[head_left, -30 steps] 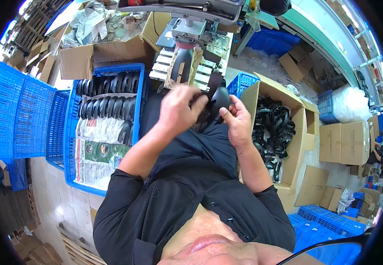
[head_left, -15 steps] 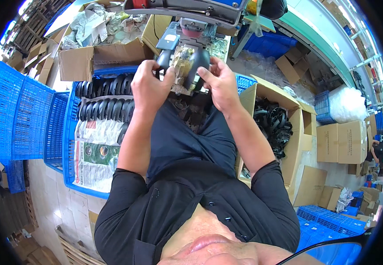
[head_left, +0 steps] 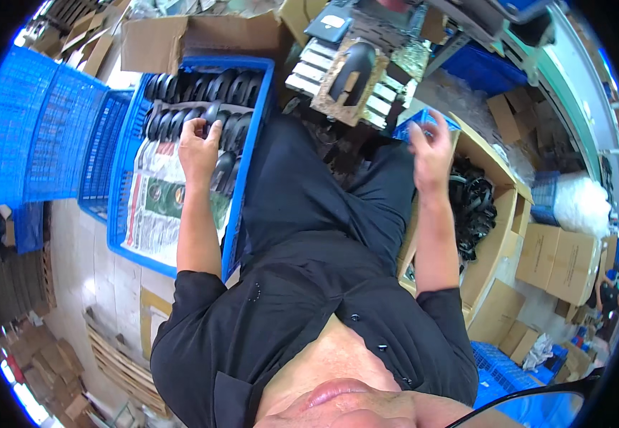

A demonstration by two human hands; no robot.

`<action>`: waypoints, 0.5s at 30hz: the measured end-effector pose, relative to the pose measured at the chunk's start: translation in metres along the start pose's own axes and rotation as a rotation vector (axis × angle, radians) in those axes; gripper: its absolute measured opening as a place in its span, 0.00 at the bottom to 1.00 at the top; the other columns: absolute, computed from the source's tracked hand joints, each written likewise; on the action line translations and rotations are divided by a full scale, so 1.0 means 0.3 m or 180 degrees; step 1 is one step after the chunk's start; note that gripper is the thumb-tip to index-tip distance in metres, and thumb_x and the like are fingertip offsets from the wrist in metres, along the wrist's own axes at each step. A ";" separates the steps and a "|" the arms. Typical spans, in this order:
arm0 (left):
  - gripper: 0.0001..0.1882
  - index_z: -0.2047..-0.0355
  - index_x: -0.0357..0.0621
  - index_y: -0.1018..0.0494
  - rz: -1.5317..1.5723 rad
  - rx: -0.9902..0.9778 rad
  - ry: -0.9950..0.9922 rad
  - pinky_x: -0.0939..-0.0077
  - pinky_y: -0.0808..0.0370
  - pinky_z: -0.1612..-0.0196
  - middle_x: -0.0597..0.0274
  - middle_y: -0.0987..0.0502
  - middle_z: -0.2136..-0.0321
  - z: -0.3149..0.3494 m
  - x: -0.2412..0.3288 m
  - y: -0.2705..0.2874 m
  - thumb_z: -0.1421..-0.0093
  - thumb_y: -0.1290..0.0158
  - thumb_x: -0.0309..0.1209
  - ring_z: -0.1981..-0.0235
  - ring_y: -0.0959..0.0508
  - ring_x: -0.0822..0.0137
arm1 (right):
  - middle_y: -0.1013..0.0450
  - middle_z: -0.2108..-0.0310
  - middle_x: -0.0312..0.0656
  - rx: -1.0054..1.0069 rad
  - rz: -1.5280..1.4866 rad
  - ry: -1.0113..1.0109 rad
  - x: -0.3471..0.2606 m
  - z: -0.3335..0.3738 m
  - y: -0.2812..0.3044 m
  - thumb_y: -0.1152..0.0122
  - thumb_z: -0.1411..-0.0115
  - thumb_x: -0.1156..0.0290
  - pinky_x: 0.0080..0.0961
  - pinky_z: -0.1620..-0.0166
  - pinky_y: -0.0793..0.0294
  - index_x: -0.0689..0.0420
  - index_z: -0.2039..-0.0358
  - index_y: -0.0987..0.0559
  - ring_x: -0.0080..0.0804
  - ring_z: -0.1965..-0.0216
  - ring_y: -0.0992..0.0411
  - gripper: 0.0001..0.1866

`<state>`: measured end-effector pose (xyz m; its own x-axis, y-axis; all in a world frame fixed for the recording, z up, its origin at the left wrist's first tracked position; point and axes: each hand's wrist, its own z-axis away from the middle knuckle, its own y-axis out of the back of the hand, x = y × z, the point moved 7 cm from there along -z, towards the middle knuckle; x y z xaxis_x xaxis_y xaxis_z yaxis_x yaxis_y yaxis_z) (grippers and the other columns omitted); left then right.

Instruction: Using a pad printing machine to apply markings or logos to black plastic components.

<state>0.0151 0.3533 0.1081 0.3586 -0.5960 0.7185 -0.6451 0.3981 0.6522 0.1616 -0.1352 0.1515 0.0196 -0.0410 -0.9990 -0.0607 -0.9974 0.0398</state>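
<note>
Black shell (head_left: 211,114), long axis fore-and-aft

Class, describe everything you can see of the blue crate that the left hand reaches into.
The blue crate looks like plastic: rectangular, open-topped, its edges bent by the fisheye view. It stands upright at the person's left. Printed paper lines it, uncovered towards the near end. Black curved parts stand in two rows at the far end, with a few more along the right side. The left hand is inside, at the nearer row; whether it grips a part is unclear.
</note>
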 end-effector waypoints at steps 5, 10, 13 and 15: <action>0.23 0.54 0.38 0.19 -0.0340 -0.0148 -0.0141 0.57 0.21 0.50 0.49 0.15 0.60 -0.009 -0.096 -0.034 0.40 0.30 0.44 0.57 0.16 0.49 | 0.23 0.60 0.37 0.0628 0.1778 -0.0223 0.340 0.128 0.598 0.28 0.35 0.73 0.25 0.55 0.24 0.65 0.40 0.23 0.25 0.60 0.25 0.24; 0.23 0.54 0.39 0.19 -0.0813 -0.0410 -0.0242 0.54 0.23 0.45 0.48 0.16 0.56 -0.029 -0.114 -0.130 0.40 0.31 0.43 0.50 0.19 0.47 | 0.26 0.42 0.65 0.0622 0.3974 -0.1133 0.507 0.410 0.932 0.27 0.41 0.59 0.47 0.35 0.28 0.62 0.35 0.25 0.61 0.40 0.26 0.37; 0.22 0.54 0.40 0.19 -0.1025 -0.0489 -0.0337 0.54 0.24 0.43 0.49 0.16 0.55 -0.044 -0.148 -0.170 0.40 0.32 0.43 0.49 0.20 0.46 | 0.27 0.40 0.66 0.0515 0.4574 -0.2025 0.557 0.534 0.965 0.23 0.43 0.56 0.46 0.34 0.29 0.60 0.30 0.30 0.62 0.37 0.27 0.44; 0.20 0.55 0.40 0.19 -0.1071 -0.0555 -0.0554 0.53 0.24 0.43 0.48 0.17 0.55 -0.058 -0.138 -0.245 0.39 0.33 0.42 0.49 0.20 0.46 | 0.26 0.39 0.66 0.0527 0.3844 -0.2196 0.708 0.624 1.090 0.22 0.44 0.56 0.46 0.34 0.29 0.61 0.30 0.31 0.62 0.37 0.27 0.46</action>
<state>0.0594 0.3609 0.0344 0.4008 -0.8161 0.4163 -0.3820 0.2641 0.8856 -0.0408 -0.4588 -0.0519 -0.6140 -0.7726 -0.1613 0.1958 -0.3471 0.9172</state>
